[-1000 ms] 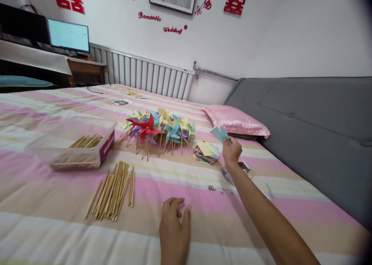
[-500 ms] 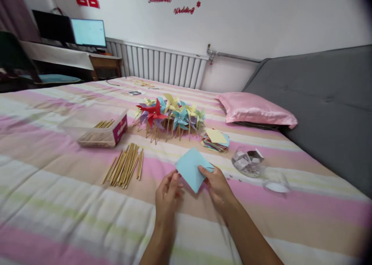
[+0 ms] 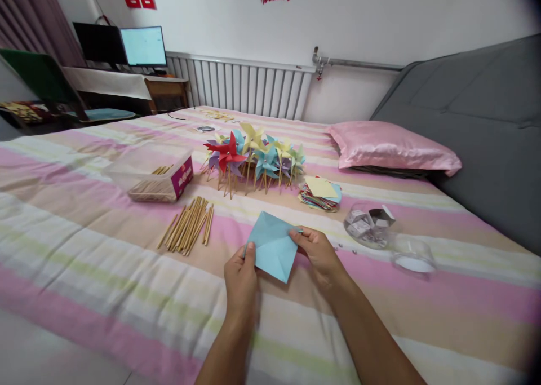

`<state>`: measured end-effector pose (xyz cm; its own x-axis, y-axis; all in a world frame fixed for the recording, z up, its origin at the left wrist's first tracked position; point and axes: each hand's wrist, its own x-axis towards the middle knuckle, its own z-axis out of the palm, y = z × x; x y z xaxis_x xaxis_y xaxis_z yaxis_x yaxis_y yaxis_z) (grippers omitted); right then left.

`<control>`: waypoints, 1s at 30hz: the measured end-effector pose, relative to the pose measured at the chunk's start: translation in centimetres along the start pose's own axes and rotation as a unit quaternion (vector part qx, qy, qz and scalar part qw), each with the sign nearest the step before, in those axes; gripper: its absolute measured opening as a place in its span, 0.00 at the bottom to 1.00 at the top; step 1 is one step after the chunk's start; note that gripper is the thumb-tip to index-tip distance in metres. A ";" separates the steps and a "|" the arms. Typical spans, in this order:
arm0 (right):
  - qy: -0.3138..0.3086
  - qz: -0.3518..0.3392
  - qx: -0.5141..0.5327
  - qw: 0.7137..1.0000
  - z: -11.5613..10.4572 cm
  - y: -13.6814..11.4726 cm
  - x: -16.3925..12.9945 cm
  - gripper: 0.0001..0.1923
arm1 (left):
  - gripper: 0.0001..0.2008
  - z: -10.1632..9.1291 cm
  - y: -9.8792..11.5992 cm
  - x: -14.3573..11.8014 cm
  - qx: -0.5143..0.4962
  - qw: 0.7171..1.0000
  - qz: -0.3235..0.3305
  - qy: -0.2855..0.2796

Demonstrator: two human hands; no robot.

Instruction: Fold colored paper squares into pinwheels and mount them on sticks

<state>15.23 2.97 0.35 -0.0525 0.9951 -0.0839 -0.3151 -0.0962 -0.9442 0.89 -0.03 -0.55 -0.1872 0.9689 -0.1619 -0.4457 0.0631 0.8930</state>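
A person's two bare hands hold a light blue square sheet of paper (image 3: 273, 246) just above a bed covered in a pink, cream and pale green striped blanket (image 3: 84, 227). The left hand (image 3: 240, 278) grips the sheet's left corner, thumb pressed on top with the other fingers curled beneath it. The right hand (image 3: 322, 255) pinches the right corner between thumb and forefinger. The sheet is turned like a diamond, one corner pointing toward the person, with creases running across its face.

Beyond the sheet, a loose bundle of thin wooden sticks (image 3: 189, 226) lies on the blanket, just beside a clear plastic box with a magenta label (image 3: 163, 175) that holds more sticks. Behind them rests a cluster of finished paper pinwheels in red, blue, yellow and purple (image 3: 252, 155). To the right of the pinwheels sits a stack of coloured paper squares topped by a yellow one (image 3: 320, 192). Near the right hand lies a clear round container tipped on its side (image 3: 368, 226), with its clear lid (image 3: 412, 256) just beside it. A pink satin pillow (image 3: 391, 148) lies against a grey padded headboard (image 3: 477, 125). A white radiator (image 3: 240, 89) lines the far wall.
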 end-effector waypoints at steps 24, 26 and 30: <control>-0.053 0.026 -0.036 0.998 -1.9 -1.7 -0.5 0.20 | 0.25 0.6 1.0 -0.6 -0.005 0.997 -0.057 -0.053; -0.049 0.033 -0.027 0.998 -2.0 -1.9 -0.5 0.21 | 0.26 0.5 0.8 -0.3 -0.010 0.997 -0.061 -0.043; -0.045 0.041 -0.013 0.998 -2.3 -2.2 -0.5 0.23 | 0.26 0.3 0.7 -0.1 -0.041 0.994 -0.077 -0.061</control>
<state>18.16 2.74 1.75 -0.1625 0.9775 -0.1341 -0.2824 -0.1763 -0.9429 0.84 0.01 0.26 -0.0061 0.9716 -0.2366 -0.5322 0.1972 0.8233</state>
